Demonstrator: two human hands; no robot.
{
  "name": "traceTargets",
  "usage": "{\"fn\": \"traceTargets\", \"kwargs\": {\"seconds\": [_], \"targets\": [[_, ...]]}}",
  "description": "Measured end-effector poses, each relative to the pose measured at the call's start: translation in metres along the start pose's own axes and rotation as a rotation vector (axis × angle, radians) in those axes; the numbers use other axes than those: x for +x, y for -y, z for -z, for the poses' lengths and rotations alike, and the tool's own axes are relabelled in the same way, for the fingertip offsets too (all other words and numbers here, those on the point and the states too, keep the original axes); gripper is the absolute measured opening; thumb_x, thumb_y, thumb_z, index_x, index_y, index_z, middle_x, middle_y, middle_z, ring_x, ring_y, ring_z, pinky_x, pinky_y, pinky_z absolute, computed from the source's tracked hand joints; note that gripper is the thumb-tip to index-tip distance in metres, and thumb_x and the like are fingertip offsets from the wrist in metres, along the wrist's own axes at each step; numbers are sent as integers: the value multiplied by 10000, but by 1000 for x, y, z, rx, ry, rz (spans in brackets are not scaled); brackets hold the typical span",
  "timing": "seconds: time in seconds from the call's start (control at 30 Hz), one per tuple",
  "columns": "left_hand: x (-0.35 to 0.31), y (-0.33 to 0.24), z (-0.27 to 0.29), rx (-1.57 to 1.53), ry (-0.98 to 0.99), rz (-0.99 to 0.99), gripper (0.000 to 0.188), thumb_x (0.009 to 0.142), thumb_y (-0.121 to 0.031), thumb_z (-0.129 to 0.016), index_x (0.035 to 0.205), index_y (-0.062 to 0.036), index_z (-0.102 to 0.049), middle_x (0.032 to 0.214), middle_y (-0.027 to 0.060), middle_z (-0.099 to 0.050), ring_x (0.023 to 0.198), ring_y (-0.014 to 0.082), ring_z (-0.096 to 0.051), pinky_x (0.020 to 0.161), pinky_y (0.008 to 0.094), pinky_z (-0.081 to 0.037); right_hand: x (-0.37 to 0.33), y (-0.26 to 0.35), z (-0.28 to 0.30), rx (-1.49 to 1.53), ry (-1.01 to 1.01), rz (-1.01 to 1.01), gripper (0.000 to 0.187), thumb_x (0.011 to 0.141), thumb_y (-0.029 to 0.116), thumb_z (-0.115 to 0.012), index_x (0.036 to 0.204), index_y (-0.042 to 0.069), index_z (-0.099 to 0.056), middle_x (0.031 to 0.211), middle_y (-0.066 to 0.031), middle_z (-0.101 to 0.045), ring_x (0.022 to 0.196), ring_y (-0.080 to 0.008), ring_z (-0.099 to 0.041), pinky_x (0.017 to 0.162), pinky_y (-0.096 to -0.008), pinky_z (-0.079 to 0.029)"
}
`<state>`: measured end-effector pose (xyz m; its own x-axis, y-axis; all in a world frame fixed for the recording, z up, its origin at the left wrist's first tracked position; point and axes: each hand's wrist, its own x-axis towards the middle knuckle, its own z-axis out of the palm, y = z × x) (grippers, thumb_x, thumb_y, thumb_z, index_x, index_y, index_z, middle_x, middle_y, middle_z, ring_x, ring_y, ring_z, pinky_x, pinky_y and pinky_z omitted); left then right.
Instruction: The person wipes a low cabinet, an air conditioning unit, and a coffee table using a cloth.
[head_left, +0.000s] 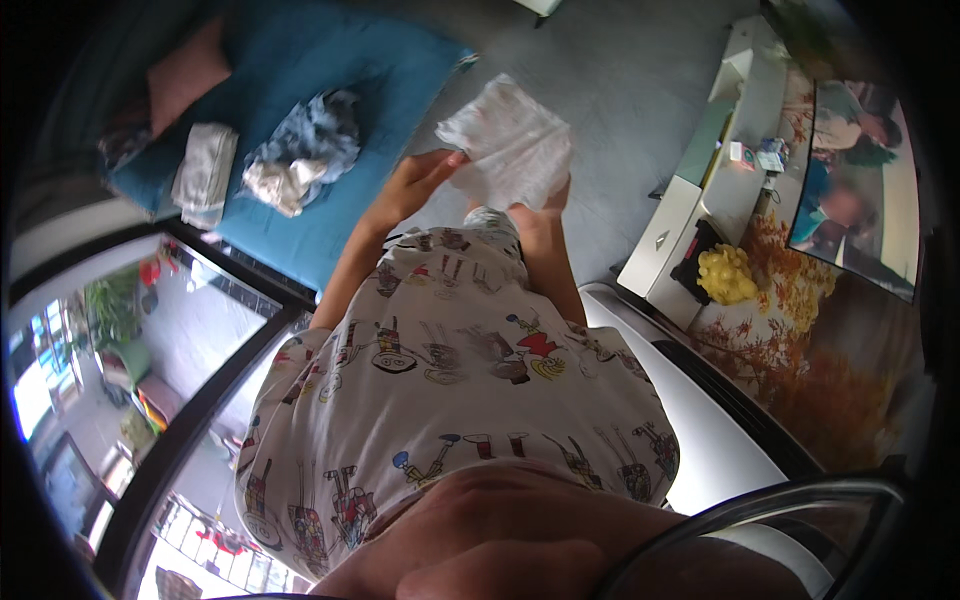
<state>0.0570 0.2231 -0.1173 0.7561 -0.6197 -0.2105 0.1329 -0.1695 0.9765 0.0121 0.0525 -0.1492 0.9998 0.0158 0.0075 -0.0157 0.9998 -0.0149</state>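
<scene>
A thin white cloth [510, 140] with faint pinkish marks is held up in front of me, roughly squared and a little creased. My left hand [425, 182] pinches its near left edge, thumb on top. At its lower right edge is my right hand [543, 208], closed on the fabric, with most of its fingers hidden behind the cloth. To the left, on a blue couch or bed [300, 50], lie a crumpled blue denim garment [318, 135], a cream cloth [285, 186] against it and a folded light grey garment [206, 172].
A pink cushion [188, 75] rests at the far left of the blue surface. On the right runs a white cabinet [660, 235] with small boxes and yellow flowers [727, 275], below a wall screen [860, 190]. A dark-framed glass panel [190, 385] stands at my left.
</scene>
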Motion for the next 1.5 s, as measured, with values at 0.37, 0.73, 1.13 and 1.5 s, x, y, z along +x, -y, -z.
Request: {"fn": "traceTargets", "kwargs": {"seconds": [0.37, 0.73, 1.13, 1.5], "targets": [[140, -58, 30, -285, -142, -93, 147, 836, -190, -512, 855, -48, -475, 803, -17, -499, 721, 35, -432, 657, 184, -352, 140, 65, -44, -290, 11, 196, 585, 797, 423, -477, 1243, 85, -311, 1261, -135, -334, 1141, -313, -348, 939, -475, -307], [208, -78, 3, -333, -74, 142, 189, 859, -227, -475, 909, -51, -430, 657, 3, -495, 509, 52, -440, 479, 175, -370, 169, 116, -20, 200, 73, 281, 553, 834, 443, -353, 1250, 87, -277, 1255, -129, -328, 1133, -306, -340, 941, -468, -290], [333, -92, 40, -308, 123, 195, 164, 828, -215, -534, 807, -81, -442, 689, -39, -427, 634, 31, -397, 524, 195, -366, 272, 165, -30, -1475, -259, 750, 424, 832, 254, -457, 1181, 40, -347, 1128, -101, -450, 1009, -239, -464, 850, -355, -398], [367, -86, 67, -214, 87, 68, 165, 837, -207, -518, 822, -78, -415, 580, -50, -422, 495, 19, -362, 421, 188, -283, 323, 163, -22, -75, -28, 374, 577, 825, 417, -345, 1290, 95, -230, 1301, -106, -291, 1200, -282, -258, 988, -443, -214]]}}
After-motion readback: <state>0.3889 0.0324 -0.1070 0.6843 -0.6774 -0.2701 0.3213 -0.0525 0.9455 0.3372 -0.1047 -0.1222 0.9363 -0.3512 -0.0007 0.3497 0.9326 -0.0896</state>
